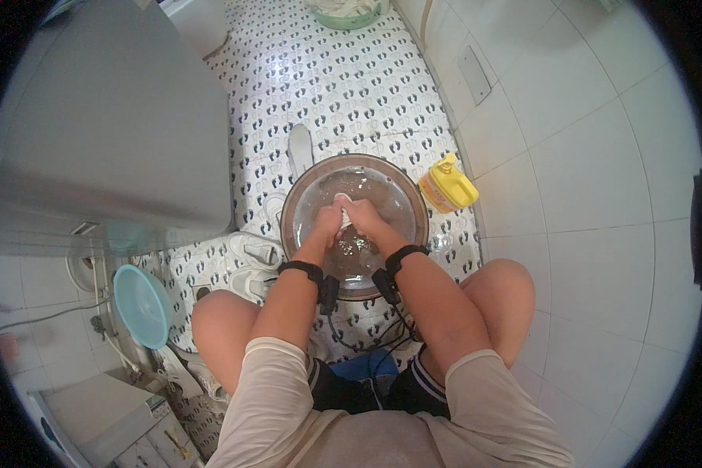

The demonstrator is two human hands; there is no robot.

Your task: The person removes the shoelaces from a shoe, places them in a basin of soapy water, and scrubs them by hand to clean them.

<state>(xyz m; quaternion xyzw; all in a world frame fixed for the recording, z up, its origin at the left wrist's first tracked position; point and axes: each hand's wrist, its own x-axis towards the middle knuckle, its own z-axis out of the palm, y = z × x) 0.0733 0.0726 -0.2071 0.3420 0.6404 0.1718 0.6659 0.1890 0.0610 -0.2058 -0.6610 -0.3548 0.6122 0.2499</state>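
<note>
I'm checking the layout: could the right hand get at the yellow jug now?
Probably yes: the yellow jug is just right of the basin, nothing covering it, though the right hand would first need to release the white item.

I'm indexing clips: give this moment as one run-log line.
left grip: closed on white item | right grip: closed on white item | brown-rimmed basin: beneath, water inside | yellow jug: right of basin

The footprint-patterned floor (pixel 335 93) bears a round basin (pixel 355 158), yellow jug (pixel 448 187) and white shoes (pixel 253 248).
</note>
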